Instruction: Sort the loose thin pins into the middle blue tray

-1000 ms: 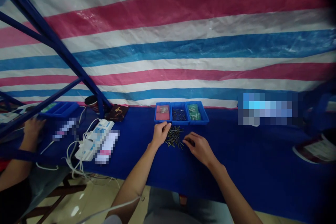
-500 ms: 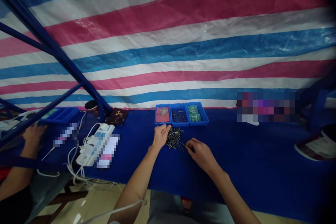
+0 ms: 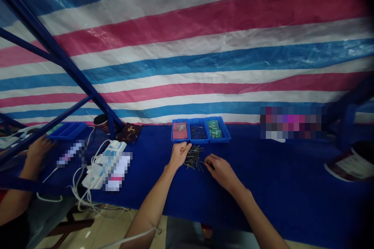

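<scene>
A loose pile of thin, brassy, nail-like metal pins (image 3: 193, 158) lies on the blue tabletop. My left hand (image 3: 178, 155) rests at the pile's left edge with its fingers curled closed; whatever they hold is hidden. On the opposite side, my right hand (image 3: 217, 166) is pinched at the end of one thin pin that points toward the pile. Just behind the pile stand three blue bins side by side. The left bin (image 3: 180, 140) holds a pink piece, the middle bin (image 3: 199, 140) dark thin pins, and the right bin (image 3: 221, 140) green-and-white packets.
To the left are a white power strip (image 3: 105, 165) with trailing cables, a dark packet (image 3: 129, 132) and a blue metal frame (image 3: 73, 68). A co-worker's hand (image 3: 37, 149) is beside another blue tray (image 3: 67, 130). A dark round container (image 3: 352, 163) stands far right.
The view has tilted slightly, so the table things sit a little lower. My right hand keeps its pinch beside the pile with a small shift; my left hand stays in place.
</scene>
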The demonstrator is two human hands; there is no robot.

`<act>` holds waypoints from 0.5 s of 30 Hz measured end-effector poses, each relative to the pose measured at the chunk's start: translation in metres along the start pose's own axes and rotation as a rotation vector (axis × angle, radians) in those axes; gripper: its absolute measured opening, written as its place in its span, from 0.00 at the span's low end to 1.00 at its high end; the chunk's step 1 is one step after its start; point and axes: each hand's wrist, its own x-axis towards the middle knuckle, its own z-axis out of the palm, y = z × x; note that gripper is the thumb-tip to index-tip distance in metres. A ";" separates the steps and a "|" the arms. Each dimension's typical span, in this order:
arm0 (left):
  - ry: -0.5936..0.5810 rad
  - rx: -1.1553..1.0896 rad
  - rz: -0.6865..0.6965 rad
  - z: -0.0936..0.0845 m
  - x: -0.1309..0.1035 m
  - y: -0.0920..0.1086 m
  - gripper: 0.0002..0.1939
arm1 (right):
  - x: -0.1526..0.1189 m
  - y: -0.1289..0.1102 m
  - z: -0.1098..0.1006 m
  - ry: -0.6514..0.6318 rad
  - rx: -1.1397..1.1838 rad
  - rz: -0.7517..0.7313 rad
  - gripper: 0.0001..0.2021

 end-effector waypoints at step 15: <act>-0.034 -0.015 0.017 -0.006 -0.001 0.016 0.17 | 0.065 -0.018 -0.001 0.163 0.171 -0.170 0.09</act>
